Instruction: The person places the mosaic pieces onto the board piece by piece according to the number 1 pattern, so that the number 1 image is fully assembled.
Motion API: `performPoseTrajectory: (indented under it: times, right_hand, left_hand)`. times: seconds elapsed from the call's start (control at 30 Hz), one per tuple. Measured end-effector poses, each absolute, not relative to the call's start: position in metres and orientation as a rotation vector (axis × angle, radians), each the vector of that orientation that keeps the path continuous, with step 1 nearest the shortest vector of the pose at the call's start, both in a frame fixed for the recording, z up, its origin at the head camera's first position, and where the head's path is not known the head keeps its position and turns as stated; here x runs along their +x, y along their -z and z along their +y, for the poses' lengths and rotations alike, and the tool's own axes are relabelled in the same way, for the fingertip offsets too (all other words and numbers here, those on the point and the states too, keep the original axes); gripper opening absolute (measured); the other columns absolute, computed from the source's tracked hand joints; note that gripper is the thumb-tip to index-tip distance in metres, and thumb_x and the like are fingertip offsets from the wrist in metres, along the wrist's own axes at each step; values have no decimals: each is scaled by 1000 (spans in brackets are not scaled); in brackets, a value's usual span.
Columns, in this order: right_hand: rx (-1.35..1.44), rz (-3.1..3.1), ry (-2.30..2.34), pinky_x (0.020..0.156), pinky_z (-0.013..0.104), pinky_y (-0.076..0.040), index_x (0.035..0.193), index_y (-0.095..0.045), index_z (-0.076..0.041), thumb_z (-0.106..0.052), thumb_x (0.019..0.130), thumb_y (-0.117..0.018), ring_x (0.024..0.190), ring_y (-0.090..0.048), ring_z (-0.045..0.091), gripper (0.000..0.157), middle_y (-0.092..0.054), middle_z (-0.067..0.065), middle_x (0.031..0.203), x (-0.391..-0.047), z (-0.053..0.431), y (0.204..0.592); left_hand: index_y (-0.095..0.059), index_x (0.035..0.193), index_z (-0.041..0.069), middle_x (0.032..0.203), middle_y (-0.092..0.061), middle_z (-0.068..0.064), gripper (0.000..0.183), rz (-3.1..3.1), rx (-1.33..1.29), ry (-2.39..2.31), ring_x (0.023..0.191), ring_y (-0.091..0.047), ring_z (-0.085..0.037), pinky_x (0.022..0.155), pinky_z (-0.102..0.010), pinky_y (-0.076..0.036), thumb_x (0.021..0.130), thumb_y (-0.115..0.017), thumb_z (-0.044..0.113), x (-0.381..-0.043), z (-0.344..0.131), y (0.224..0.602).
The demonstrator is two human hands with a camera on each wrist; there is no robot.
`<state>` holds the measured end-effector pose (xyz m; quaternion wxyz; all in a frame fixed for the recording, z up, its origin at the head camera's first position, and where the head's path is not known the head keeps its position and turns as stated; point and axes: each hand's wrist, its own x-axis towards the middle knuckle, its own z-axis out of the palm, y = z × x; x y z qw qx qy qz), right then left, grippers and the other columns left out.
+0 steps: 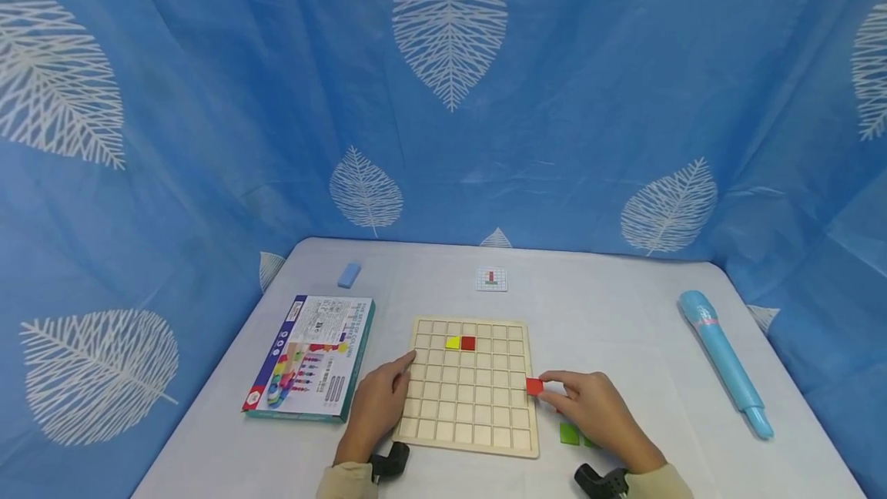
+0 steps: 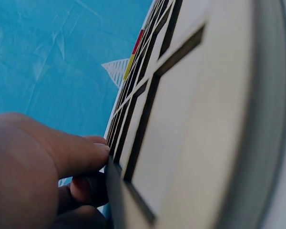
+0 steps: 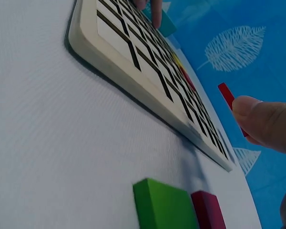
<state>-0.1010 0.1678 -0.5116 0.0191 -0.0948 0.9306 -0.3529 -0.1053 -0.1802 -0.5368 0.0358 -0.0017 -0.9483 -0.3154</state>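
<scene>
My right hand (image 1: 589, 403) pinches a flat red square tile (image 1: 533, 386) between thumb and index finger, over the right rim of the wooden grid board (image 1: 457, 447). In the right wrist view the red tile (image 3: 232, 109) is held on edge above the board. My left hand (image 1: 379, 399) rests at the board's left rim, its index finger stretched along it and fingertips touching the edge in the left wrist view. A yellow slant-sided tile (image 1: 453, 343) and a red square tile (image 1: 468, 343) sit side by side in the second row.
Green tiles (image 1: 569, 433) and a red tile (image 3: 209, 210) lie right of the board, partly under my right hand. A small pattern card (image 1: 491, 279) lies behind it. A boxed game (image 1: 312, 356), a blue block (image 1: 349, 275) and a turquoise stick-like object (image 1: 724, 360) flank it.
</scene>
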Motion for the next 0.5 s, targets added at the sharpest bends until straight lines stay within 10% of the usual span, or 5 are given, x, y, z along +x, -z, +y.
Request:
performPoseTrajectory:
  times: [0.5]
  right_hand:
    - [-561, 2893, 1139, 46, 20, -26, 109, -80, -20, -34, 87, -81, 45, -23, 0, 26, -30, -17, 49, -114, 142, 511]
  left_hand:
    - [-67, 138, 16, 66, -44, 8, 37, -2870, -7, 987, 64, -45, -8, 60, -27, -37, 101, -63, 17, -104, -180, 538]
